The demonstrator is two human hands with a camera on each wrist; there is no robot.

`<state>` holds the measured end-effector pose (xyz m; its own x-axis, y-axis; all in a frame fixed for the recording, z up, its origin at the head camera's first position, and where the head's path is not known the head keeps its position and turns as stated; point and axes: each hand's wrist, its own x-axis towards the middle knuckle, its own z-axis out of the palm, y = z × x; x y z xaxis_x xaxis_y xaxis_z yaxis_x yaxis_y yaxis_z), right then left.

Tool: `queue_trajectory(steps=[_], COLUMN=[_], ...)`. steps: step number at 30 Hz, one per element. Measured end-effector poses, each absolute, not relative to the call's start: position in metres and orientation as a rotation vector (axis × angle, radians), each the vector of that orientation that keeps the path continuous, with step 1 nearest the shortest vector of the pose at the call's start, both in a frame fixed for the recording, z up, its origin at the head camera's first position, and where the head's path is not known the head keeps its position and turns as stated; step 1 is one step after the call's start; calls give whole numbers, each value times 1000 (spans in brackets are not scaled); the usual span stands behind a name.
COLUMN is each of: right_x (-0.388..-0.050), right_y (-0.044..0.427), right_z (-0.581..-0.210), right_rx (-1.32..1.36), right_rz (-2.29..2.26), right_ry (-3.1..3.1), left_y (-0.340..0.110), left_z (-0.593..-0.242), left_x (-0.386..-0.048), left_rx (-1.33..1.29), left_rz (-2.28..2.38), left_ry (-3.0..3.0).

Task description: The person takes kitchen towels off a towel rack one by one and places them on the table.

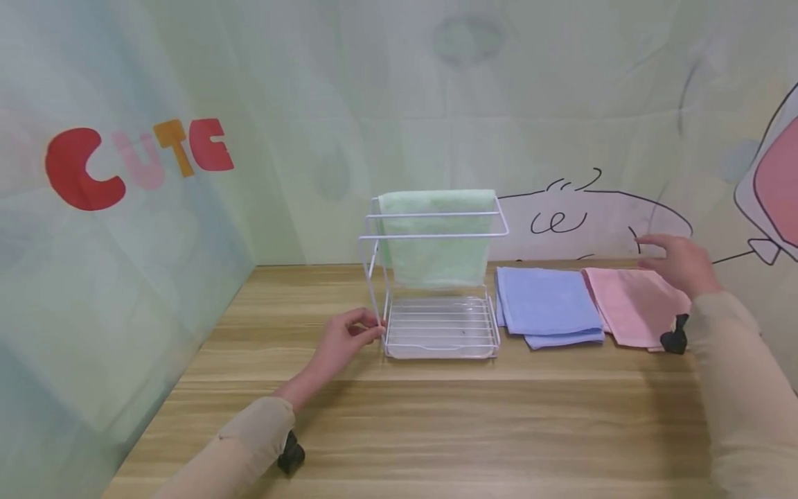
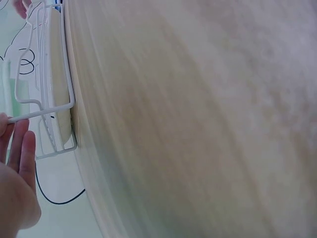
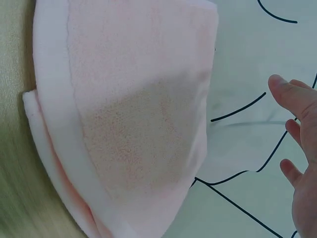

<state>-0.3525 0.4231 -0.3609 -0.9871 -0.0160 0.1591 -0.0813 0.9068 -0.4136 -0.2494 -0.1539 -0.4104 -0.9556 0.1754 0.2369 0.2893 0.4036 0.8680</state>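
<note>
A white wire towel rack (image 1: 439,345) with a tray base stands on the table. My left hand (image 1: 339,343) pinches its lower left upright between thumb and fingers; the left wrist view shows the fingertips on the white wire (image 2: 42,113). Over the rack's rear top bar hangs a pale green towel (image 1: 433,263). To the right of the rack lies a folded blue towel (image 1: 548,301), with a folded pink towel (image 1: 626,298) beside it. My right hand (image 1: 682,263) hovers above the pink towel, holding nothing, fingers apart in the right wrist view.
The wooden table (image 1: 436,423) extends in front of the rack and to its left. Behind it hangs a printed cloth backdrop (image 1: 349,90) with lettering and line drawings. Black wrist pieces sit on both sleeves.
</note>
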Motion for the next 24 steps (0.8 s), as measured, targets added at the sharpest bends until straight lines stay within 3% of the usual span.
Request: queue_trajectory(steps=[17,24], right_x=[-351,-354], right_y=[420,411], right_z=[-346,-336], right_rx=[155,115], right_rz=[669,744], right_ry=[-2835,-2842], left_y=[-151,-159], left_z=[-397,-424], left_x=[-238,-257], left_rx=[-433,-445], left_rz=[-1589,-1592], left_ry=[-2539,-2516])
